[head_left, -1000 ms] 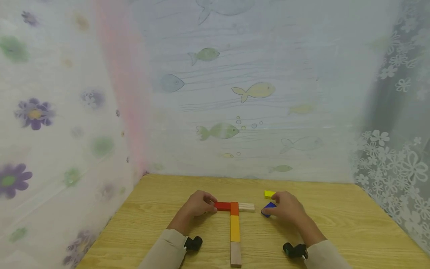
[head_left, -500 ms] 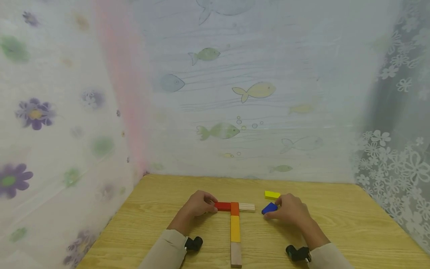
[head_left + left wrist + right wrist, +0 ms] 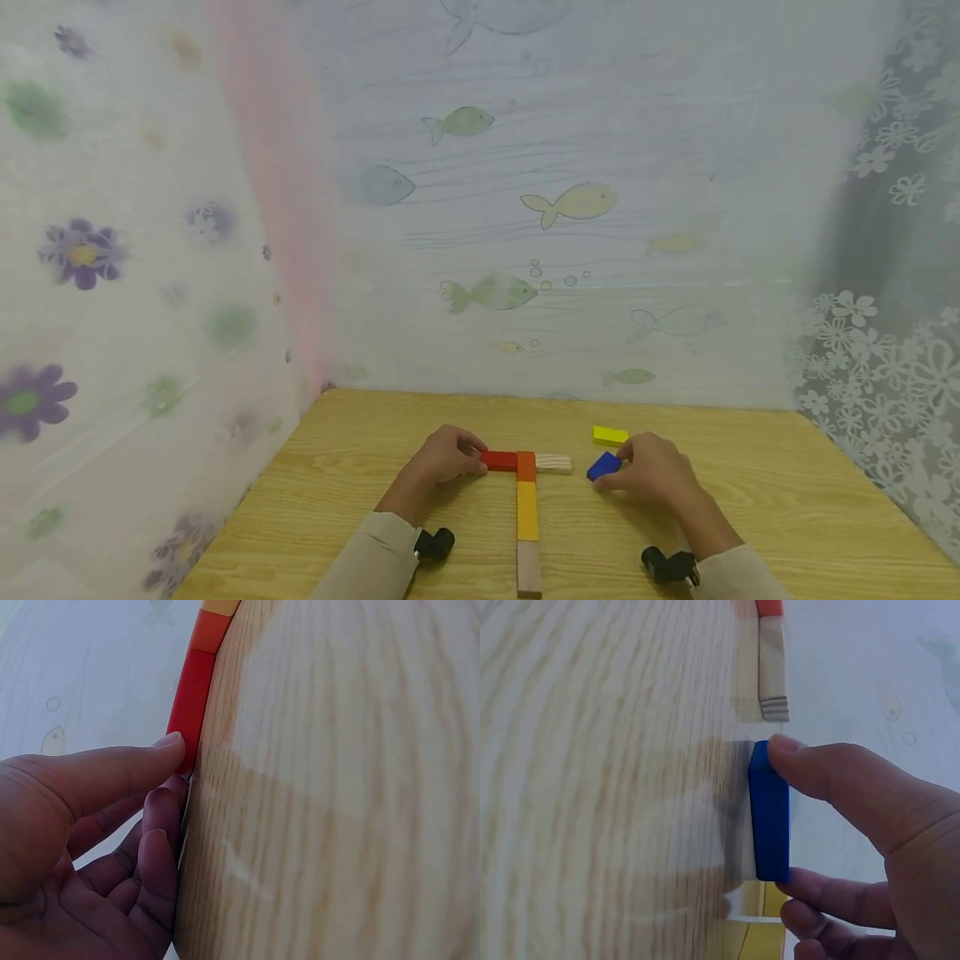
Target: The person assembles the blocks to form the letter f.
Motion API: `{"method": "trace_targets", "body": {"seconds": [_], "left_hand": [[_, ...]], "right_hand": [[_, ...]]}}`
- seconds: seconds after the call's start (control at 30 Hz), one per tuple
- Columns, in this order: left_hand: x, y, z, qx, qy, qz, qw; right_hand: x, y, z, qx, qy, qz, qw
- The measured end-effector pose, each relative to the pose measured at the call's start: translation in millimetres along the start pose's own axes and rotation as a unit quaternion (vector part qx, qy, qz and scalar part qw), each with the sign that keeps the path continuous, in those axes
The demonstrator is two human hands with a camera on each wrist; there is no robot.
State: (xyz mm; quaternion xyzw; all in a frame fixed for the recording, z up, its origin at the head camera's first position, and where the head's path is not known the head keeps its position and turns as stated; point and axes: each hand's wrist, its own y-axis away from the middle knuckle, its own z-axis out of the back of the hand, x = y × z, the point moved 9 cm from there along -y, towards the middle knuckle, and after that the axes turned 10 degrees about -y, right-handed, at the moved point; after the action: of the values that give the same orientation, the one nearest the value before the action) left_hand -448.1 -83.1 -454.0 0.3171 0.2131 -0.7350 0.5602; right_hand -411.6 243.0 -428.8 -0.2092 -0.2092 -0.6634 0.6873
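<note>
Near the middle of the table, my left hand [image 3: 448, 455] pinches the left end of a red block [image 3: 500, 461] between thumb and fingers. That block's right end meets an orange-red block [image 3: 526, 467]. To the right, my right hand [image 3: 657, 471] holds a blue block [image 3: 604, 467] with slanted ends, the thumb on one end and a finger at the other, as the right wrist view [image 3: 771, 817] shows. Whether the blue block touches the tabletop, I cannot tell. Just behind it lies a yellow block [image 3: 610, 436], partly covered by the right hand's fingertips.
From the orange-red block, a yellow-orange block [image 3: 527, 511] and a plain wooden block [image 3: 528, 569] run toward me in line. A pale grained block [image 3: 553, 463] extends rightward. Patterned curtains [image 3: 480, 350] stand behind the wooden table [image 3: 360, 425] and along its sides.
My right hand has shifted slightly right and toward me, uncovering more of the yellow block and the blue block. The blue block has turned a little. My left hand stays on the red block.
</note>
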Motion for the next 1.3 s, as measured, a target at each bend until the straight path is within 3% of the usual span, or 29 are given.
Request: {"method": "trace_targets", "body": {"seconds": [0.7, 1.3], "left_hand": [[-2.1, 2.0, 0.2, 0.005, -0.009, -0.001, 1.0], [-5.9, 2.6, 2.3, 0.006, -0.014, -0.009, 0.9998]], "right_hand": [[1.2, -2.3, 0.4, 0.008, -0.026, 0.011, 0.9996], [21.2, -11.7, 12.6, -0.03, -0.04, 0.053, 0.9973]]}}
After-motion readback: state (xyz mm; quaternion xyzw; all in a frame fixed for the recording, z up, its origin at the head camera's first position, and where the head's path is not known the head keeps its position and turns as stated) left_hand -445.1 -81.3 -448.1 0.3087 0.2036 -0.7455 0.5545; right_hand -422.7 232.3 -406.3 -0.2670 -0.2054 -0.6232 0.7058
